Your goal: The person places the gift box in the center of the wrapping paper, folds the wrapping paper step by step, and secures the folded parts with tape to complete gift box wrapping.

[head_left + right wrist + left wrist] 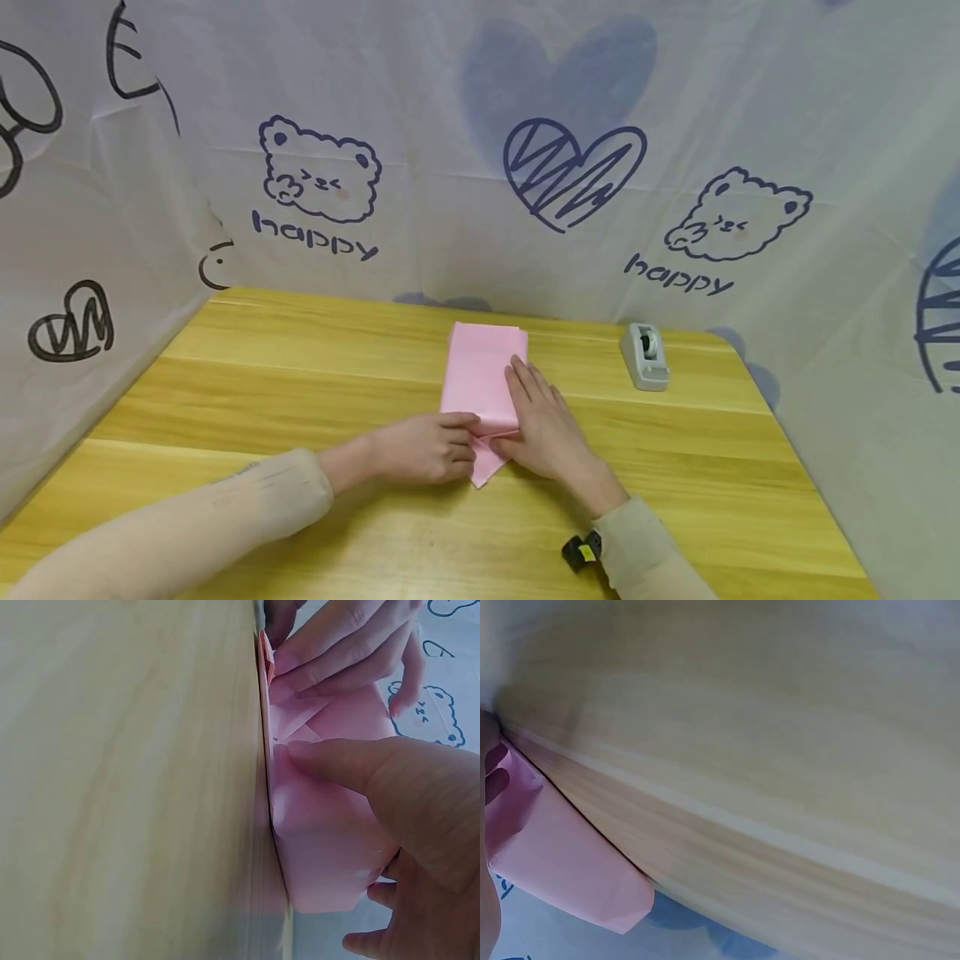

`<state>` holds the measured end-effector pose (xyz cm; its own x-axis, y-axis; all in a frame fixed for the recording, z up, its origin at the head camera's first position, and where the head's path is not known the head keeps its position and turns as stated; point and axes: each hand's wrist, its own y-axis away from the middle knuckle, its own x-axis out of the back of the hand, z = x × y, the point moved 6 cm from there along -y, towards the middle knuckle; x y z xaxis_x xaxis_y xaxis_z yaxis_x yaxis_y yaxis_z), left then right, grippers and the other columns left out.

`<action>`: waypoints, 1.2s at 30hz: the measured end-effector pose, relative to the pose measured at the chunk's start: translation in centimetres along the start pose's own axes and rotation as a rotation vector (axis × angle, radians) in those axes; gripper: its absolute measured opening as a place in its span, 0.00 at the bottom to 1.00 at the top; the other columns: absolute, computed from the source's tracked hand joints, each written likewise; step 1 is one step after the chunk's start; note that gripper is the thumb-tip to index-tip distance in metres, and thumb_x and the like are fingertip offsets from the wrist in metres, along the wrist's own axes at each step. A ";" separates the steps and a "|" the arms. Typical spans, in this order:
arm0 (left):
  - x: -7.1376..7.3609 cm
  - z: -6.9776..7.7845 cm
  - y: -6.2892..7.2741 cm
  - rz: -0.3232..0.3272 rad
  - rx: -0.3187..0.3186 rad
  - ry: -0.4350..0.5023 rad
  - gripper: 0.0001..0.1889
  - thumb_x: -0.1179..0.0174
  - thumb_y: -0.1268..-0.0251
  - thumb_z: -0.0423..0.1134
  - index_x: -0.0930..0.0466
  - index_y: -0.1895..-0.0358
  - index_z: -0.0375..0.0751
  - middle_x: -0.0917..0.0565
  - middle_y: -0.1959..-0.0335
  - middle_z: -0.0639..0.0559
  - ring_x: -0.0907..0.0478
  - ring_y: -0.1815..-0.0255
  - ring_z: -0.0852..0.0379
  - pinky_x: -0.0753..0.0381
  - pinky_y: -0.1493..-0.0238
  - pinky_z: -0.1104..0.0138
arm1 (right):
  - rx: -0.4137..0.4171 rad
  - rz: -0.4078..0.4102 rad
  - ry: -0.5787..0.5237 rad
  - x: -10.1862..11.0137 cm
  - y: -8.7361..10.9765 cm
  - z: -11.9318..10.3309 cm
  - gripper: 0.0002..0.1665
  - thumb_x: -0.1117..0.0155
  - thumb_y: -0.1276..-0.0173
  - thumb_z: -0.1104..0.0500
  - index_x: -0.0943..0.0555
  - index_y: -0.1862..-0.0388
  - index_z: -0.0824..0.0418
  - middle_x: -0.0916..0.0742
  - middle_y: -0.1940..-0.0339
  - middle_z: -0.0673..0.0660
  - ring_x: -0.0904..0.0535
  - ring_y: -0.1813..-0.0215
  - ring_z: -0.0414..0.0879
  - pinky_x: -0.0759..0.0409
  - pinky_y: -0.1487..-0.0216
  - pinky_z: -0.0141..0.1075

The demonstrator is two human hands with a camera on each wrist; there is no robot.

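Note:
A packet wrapped in pink paper (483,375) lies on the wooden table, its near end folded into a pointed flap (486,463). My left hand (427,448) holds the folds at that end with bent fingers, the index finger reaching over the top edge. Along the right side lies my right hand (546,425), its fingers straight. In the right wrist view, the right thumb (330,761) presses on the end folds just beside the left fingers (330,656). Only a few left fingertips (496,776) show at the paper in the left wrist view. What is inside the paper is hidden.
A grey tape dispenser (647,358) stands at the back right of the table (300,375). White cloth (450,100) printed with bears and hearts hangs behind and at both sides. A small black device (581,552) sits at the right wrist.

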<state>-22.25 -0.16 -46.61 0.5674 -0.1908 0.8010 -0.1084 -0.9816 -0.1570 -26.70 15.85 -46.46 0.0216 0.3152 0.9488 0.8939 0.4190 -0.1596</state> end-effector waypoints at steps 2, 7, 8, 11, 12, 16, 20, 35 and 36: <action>-0.1 0.0 -0.1 0.007 0.015 0.014 0.05 0.40 0.30 0.41 0.15 0.58 0.53 0.12 0.58 0.63 0.16 0.48 0.59 0.31 0.25 0.55 | -0.003 -0.006 0.000 -0.1 0.0 0.0 0.65 0.22 0.37 0.42 0.48 0.15 0.67 0.46 0.13 0.63 0.50 0.15 0.62 0.43 0.20 0.63; -0.2 -0.1 -0.1 0.015 0.083 0.029 0.05 0.39 0.29 0.44 0.15 0.57 0.52 0.12 0.58 0.61 0.17 0.49 0.58 0.30 0.25 0.53 | 0.004 0.007 -0.006 0.0 0.0 -0.1 0.65 0.21 0.38 0.43 0.47 0.15 0.68 0.45 0.14 0.64 0.49 0.15 0.64 0.42 0.21 0.64; -0.2 -0.2 -0.2 0.021 0.095 0.031 0.05 0.39 0.28 0.45 0.15 0.57 0.52 0.12 0.58 0.60 0.17 0.49 0.58 0.30 0.26 0.53 | 0.005 0.009 -0.005 0.0 0.0 -0.1 0.65 0.21 0.38 0.43 0.47 0.15 0.68 0.45 0.14 0.64 0.49 0.16 0.64 0.42 0.21 0.64; -0.2 -0.1 -0.2 0.042 0.123 0.023 0.07 0.39 0.27 0.48 0.16 0.58 0.52 0.12 0.58 0.59 0.17 0.49 0.58 0.28 0.27 0.53 | 0.005 0.009 -0.003 0.0 0.0 -0.1 0.65 0.21 0.38 0.43 0.48 0.15 0.67 0.45 0.14 0.64 0.49 0.16 0.64 0.41 0.21 0.64; -0.3 -0.1 -0.2 0.047 0.133 0.017 0.07 0.39 0.27 0.48 0.16 0.58 0.52 0.13 0.57 0.59 0.17 0.48 0.58 0.28 0.27 0.54 | 0.005 0.008 -0.001 -0.1 0.0 -0.1 0.65 0.21 0.38 0.43 0.48 0.15 0.67 0.45 0.14 0.64 0.49 0.15 0.64 0.41 0.21 0.64; -0.3 -0.4 0.0 0.079 0.206 0.024 0.08 0.36 0.29 0.50 0.15 0.57 0.51 0.16 0.49 0.55 0.21 0.43 0.54 0.26 0.29 0.54 | 0.016 0.011 -0.010 -0.1 0.0 -0.1 0.65 0.20 0.38 0.44 0.48 0.16 0.68 0.45 0.14 0.65 0.49 0.15 0.64 0.42 0.21 0.63; -0.1 -1.3 0.3 0.153 0.339 0.120 0.06 0.32 0.34 0.46 0.15 0.61 0.50 0.20 0.44 0.51 0.24 0.42 0.49 0.26 0.31 0.56 | 0.038 0.005 -0.024 -0.1 0.0 0.1 0.65 0.21 0.38 0.46 0.48 0.16 0.70 0.46 0.14 0.66 0.50 0.15 0.65 0.45 0.19 0.60; -0.9 -3.0 0.8 0.219 0.544 0.335 0.06 0.30 0.38 0.39 0.16 0.61 0.46 0.22 0.45 0.47 0.25 0.43 0.48 0.23 0.34 0.56 | 0.025 -0.086 -0.103 0.0 0.0 0.2 0.68 0.26 0.36 0.38 0.55 0.14 0.67 0.54 0.12 0.62 0.59 0.13 0.61 0.50 0.17 0.57; -0.9 -3.1 0.8 0.229 0.548 0.335 0.06 0.29 0.37 0.39 0.16 0.60 0.46 0.22 0.46 0.48 0.24 0.43 0.48 0.22 0.35 0.56 | 0.025 -0.078 -0.102 0.0 0.0 0.2 0.68 0.26 0.35 0.37 0.54 0.14 0.67 0.53 0.12 0.62 0.58 0.13 0.61 0.50 0.17 0.57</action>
<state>-25.35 -0.81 -45.68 0.2867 -0.4710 0.8342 0.2830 -0.7903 -0.5435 -26.77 16.04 -46.52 -0.0949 0.3655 0.9260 0.8796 0.4664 -0.0939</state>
